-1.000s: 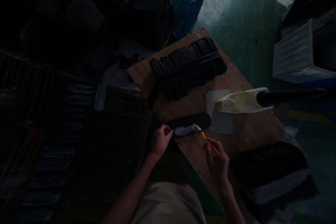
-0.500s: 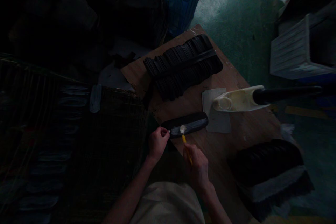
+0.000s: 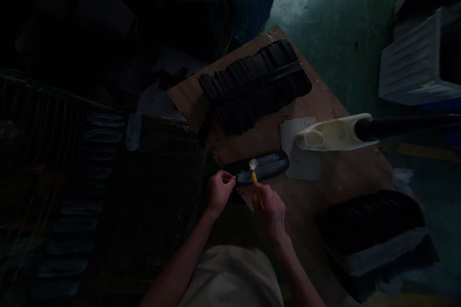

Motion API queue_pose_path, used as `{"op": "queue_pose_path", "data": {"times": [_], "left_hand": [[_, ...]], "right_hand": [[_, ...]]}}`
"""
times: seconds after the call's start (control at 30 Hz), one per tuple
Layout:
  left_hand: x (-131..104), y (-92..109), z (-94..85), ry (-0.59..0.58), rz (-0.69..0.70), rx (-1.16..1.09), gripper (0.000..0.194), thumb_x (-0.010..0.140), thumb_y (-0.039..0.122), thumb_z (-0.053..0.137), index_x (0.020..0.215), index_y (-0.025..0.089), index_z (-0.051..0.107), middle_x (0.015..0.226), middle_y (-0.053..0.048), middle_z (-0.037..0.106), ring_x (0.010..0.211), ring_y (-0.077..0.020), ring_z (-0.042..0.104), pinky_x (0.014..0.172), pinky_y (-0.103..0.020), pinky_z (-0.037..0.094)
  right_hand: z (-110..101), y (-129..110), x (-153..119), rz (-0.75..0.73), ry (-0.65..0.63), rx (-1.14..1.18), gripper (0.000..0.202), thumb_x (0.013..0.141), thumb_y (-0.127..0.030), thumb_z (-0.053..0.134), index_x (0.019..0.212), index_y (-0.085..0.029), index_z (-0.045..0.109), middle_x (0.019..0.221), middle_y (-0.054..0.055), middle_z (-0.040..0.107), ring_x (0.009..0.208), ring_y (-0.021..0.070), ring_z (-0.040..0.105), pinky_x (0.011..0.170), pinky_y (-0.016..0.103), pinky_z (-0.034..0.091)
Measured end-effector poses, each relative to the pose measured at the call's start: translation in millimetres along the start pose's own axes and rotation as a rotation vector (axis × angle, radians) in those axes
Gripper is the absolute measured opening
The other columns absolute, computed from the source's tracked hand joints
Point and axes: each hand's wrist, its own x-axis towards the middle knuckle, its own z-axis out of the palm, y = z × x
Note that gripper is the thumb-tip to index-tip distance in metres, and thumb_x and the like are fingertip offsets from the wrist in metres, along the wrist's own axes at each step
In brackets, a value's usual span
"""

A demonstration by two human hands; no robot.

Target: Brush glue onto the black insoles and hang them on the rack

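Observation:
A long black pad with rounded ends (image 3: 275,167) lies on the wooden board (image 3: 248,141), whitish streaks across its top. My right hand (image 3: 271,208) is closed around the yellow handle of a brush (image 3: 254,169), whose pale bristles rest on the pad's middle. At the pad's near left end, my left hand (image 3: 220,192) has thumb and fingers pinched at the edge, with a small whitish bit at the fingertips. Just right of the pad sits a pale plate (image 3: 300,165), and over it a cream plastic container with a black handle (image 3: 333,133).
A strapped bundle of black pieces (image 3: 255,88) lies at the board's far side. Another black stack (image 3: 374,235) is at the right. A dark rack (image 3: 158,192) with streaked pieces stands left. Beyond are a blue crate (image 3: 248,2) and a grey crate (image 3: 410,64).
My right hand has moved the brush slightly up across the pad, and white streaks now spread over more of its upper side. My left hand stays at the pad's end.

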Motion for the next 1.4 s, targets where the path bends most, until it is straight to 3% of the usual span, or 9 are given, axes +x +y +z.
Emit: {"op": "queue_pose_path", "data": {"times": [0.2,0.4,0.57,0.7,0.8,0.93,1.1,1.27,1.4], "left_hand": [[1,-3,-0.7,-0.039,-0.009,-0.094,0.01,0.07,0.025,0.064,0.07,0.016,0.06,0.056,0.001,0.06,0.045,-0.011,0.055,0.041,-0.019,0.039],[-1,-3,-2.6,-0.033,-0.008,-0.105,0.018,0.069,0.033,0.066,0.071,0.015,0.062,0.055,0.001,0.06,0.045,-0.011,0.054,0.04,-0.019,0.04],[-2,-2,-2.4,-0.008,0.009,-0.073,0.019,0.069,0.033,0.065,0.071,0.015,0.062,0.056,0.0,0.061,0.044,-0.0109,0.055,0.039,-0.018,0.041],[-3,0,-1.0,-0.011,-0.016,-0.062,0.021,0.069,0.035,0.065,0.073,0.015,0.062,0.057,-0.001,0.062,0.043,-0.0115,0.056,0.038,-0.018,0.04],[-4,0,1.3,0.008,-0.033,-0.049,0.021,0.069,0.035,0.064,0.074,0.015,0.061,0.057,-0.001,0.062,0.043,-0.0121,0.056,0.037,-0.019,0.04],[-6,-2,5.0,0.049,-0.026,-0.011,0.02,0.071,0.035,0.063,0.073,0.016,0.06,0.056,0.0,0.061,0.043,-0.0129,0.058,0.039,-0.02,0.041],[-9,-1,8.2,0.093,-0.007,0.019,0.017,0.071,0.034,0.063,0.071,0.017,0.06,0.055,0.0,0.061,0.044,-0.0134,0.058,0.041,-0.02,0.041],[-11,1,8.7,0.106,-0.012,0.034,0.017,0.071,0.034,0.062,0.071,0.017,0.059,0.054,0.0,0.06,0.043,-0.0135,0.057,0.04,-0.021,0.04],[-10,1,7.4,0.088,-0.028,0.007,0.017,0.07,0.034,0.063,0.071,0.017,0.059,0.055,0.001,0.06,0.042,-0.0134,0.057,0.039,-0.02,0.039]], "right_hand": [[11,-28,-12,0.09,-0.067,0.327,0.018,0.095,-0.019,0.046,0.111,-0.018,0.055,0.09,0.006,0.065,0.077,0.0159,0.062,0.069,0.026,0.047],[-3,-2,-13,0.477,-0.033,0.713,0.018,0.096,-0.032,0.049,0.107,-0.021,0.057,0.077,0.0,0.063,0.068,0.0137,0.064,0.062,0.024,0.05],[-20,51,-4,0.408,0.157,0.484,0.02,0.094,-0.032,0.053,0.108,-0.02,0.059,0.084,0.001,0.064,0.072,0.0144,0.064,0.064,0.025,0.05],[-28,84,3,0.198,0.158,0.166,0.02,0.093,-0.028,0.054,0.11,-0.02,0.06,0.089,0.003,0.066,0.074,0.0146,0.063,0.066,0.025,0.049],[-33,94,4,0.081,0.14,-0.013,0.02,0.095,-0.023,0.05,0.111,-0.018,0.059,0.085,0.003,0.065,0.072,0.0145,0.061,0.065,0.025,0.047],[-39,91,-4,0.006,0.129,-0.176,0.018,0.095,-0.02,0.048,0.11,-0.017,0.059,0.085,0.004,0.065,0.069,0.0147,0.057,0.063,0.025,0.044],[-34,72,-22,0.108,0.147,-0.247,0.018,0.095,-0.02,0.048,0.11,-0.016,0.058,0.086,0.005,0.065,0.068,0.0152,0.056,0.061,0.026,0.042],[-22,40,-38,0.185,0.115,-0.118,0.02,0.095,-0.021,0.047,0.112,-0.016,0.056,0.085,0.004,0.063,0.068,0.0148,0.057,0.062,0.025,0.044],[-31,38,-41,0.287,0.161,0.028,0.021,0.095,-0.025,0.05,0.114,-0.018,0.056,0.089,0.003,0.065,0.07,0.0132,0.061,0.064,0.023,0.046]]}}
